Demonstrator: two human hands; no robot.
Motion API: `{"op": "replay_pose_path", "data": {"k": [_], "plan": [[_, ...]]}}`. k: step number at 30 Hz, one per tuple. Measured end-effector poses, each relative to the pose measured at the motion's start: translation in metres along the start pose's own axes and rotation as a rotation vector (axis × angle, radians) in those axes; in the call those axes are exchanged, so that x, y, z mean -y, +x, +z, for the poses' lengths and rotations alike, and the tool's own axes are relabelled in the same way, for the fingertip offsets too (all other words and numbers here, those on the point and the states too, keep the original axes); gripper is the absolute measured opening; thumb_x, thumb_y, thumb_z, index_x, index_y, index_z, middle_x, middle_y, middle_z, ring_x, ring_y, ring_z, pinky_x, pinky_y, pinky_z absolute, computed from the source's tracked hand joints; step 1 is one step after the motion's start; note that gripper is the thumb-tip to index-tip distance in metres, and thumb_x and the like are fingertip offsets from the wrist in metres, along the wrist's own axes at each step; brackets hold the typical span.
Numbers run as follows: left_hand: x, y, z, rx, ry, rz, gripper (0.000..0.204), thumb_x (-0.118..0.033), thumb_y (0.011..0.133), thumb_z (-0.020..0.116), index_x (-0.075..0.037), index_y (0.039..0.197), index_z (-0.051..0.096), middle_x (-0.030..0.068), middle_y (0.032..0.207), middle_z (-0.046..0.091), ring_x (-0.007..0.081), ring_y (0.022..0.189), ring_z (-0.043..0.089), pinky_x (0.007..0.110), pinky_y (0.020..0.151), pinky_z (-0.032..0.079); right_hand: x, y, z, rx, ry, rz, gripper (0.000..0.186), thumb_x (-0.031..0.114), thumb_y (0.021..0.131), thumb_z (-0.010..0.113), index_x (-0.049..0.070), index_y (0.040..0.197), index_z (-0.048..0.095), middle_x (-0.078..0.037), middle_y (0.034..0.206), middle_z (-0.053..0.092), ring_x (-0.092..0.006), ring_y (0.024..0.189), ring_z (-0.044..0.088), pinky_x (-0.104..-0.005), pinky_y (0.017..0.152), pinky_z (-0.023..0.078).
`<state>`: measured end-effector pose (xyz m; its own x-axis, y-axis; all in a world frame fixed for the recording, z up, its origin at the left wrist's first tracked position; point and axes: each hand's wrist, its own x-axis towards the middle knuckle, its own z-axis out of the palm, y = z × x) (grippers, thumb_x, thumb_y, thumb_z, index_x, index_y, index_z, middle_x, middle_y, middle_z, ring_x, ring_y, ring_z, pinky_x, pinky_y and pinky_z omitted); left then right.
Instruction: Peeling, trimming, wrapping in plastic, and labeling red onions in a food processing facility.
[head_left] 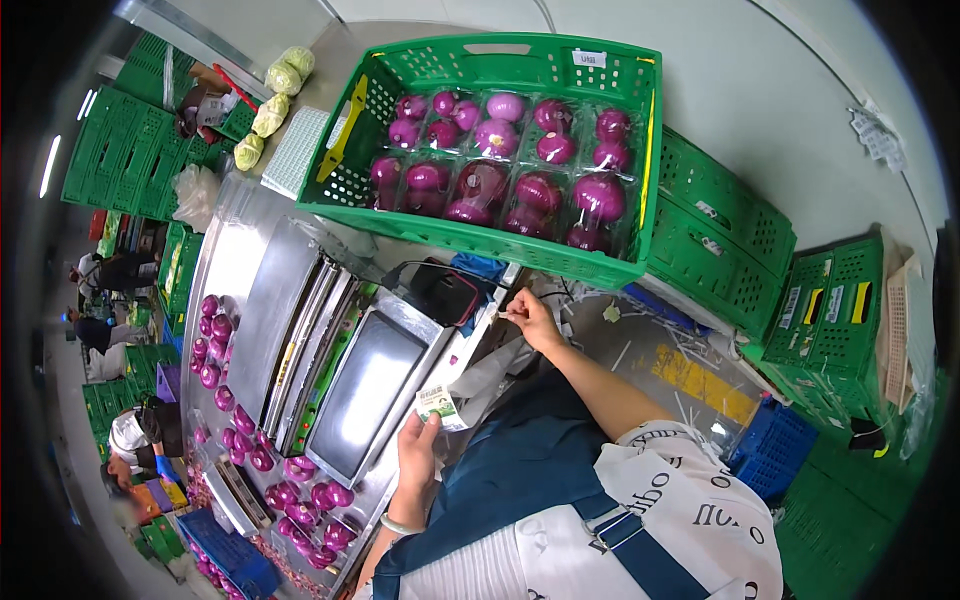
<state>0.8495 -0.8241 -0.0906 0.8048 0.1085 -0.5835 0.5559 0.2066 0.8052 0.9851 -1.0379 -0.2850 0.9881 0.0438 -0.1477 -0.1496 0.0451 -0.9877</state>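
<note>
My left hand (418,448) grips a small white-and-green printed label (437,403). My right hand (526,316) is pinched at the right edge of the steel wrapping machine (365,390); what it holds is too small to make out. A dark phone (443,298) with a cable lies just left of that hand, beside a blue cloth (477,264). A white strip of backing (490,375) hangs below the machine's edge. Above, a green crate (470,245) holds several clear packs of red onions (497,137). More red onions (335,494) lie along the steel counter's left side.
Stacked green crates (716,241) stand at the right, a blue crate (770,450) on the littered floor (690,380). Cabbages (270,115) sit at the upper left. Co-workers (140,440) work at the far left among more crates (115,150). A blue crate (225,555) is at the lower left.
</note>
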Motion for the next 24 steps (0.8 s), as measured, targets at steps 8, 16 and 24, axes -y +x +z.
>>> {"op": "replay_pose_path", "data": {"k": [8, 16, 24], "plan": [[0.005, 0.0, -0.031, 0.061, -0.037, 0.083, 0.03, -0.009, 0.095, 0.049, 0.003, 0.122, 0.05, 0.0083, 0.113, 0.061, 0.0145, 0.101, 0.057, 0.029, 0.09, 0.043, 0.086, -0.055, -0.041, 0.103, 0.111, -0.106, 0.023, -0.007, 0.084, 0.055, 0.005, 0.095, 0.039, -0.005, 0.094, 0.051, -0.0114, 0.089, 0.052, -0.0267, 0.077, 0.045], [-0.047, 0.02, -0.031, 0.041, -0.073, 0.373, 0.025, -0.011, 0.094, 0.049, 0.001, 0.116, 0.053, 0.0054, 0.102, 0.062, 0.0109, 0.088, 0.057, 0.026, 0.08, 0.045, 0.27, -0.019, -0.033, 0.29, 0.049, -0.306, 0.037, -0.015, 0.08, 0.056, 0.005, 0.105, 0.037, -0.008, 0.103, 0.048, -0.0127, 0.088, 0.056, -0.0285, 0.081, 0.046], [-0.069, 0.042, -0.013, -0.168, 0.016, 0.454, 0.022, -0.012, 0.091, 0.056, 0.002, 0.108, 0.058, 0.0025, 0.097, 0.063, 0.0075, 0.087, 0.055, 0.023, 0.077, 0.044, 0.32, 0.185, 0.003, 0.603, -0.138, -0.263, 0.048, -0.014, 0.077, 0.058, 0.009, 0.113, 0.036, -0.005, 0.102, 0.045, -0.0112, 0.085, 0.054, -0.0274, 0.074, 0.048]]}}
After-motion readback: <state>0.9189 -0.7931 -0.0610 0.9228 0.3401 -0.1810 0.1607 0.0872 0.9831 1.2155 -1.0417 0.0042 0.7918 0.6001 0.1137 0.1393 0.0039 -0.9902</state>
